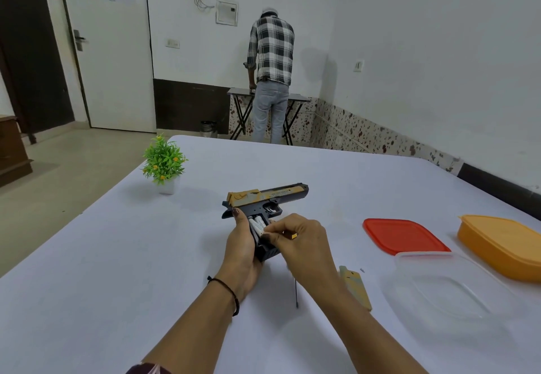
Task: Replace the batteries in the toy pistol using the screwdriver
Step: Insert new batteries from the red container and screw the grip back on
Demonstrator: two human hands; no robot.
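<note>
While the left hand (pixel 241 245) grips the handle of the toy pistol (pixel 265 201) in the middle of the frame, the right hand (pixel 304 239) has its fingers (pixel 270 234) pinched on the white batteries (pixel 257 224) that sit in the open handle. The pistol is held just above the desk (pixel 102 271), which is covered with a plain white cloth. A thin screwdriver (pixel 296 293) lies on the desk below the hands, and the tan cover plate (pixel 355 288) lies just right of it. At the right side are a red lid (pixel 404 236), a clear container (pixel 450 288) and an orange container (pixel 503 245). A small green plant (pixel 164 163) stands at the left. In the upper part of the frame a person in a checked shirt (pixel 272 51) stands at a folding table (pixel 238 92) by the white wall; a white door (pixel 111 60) is at upper left.
</note>
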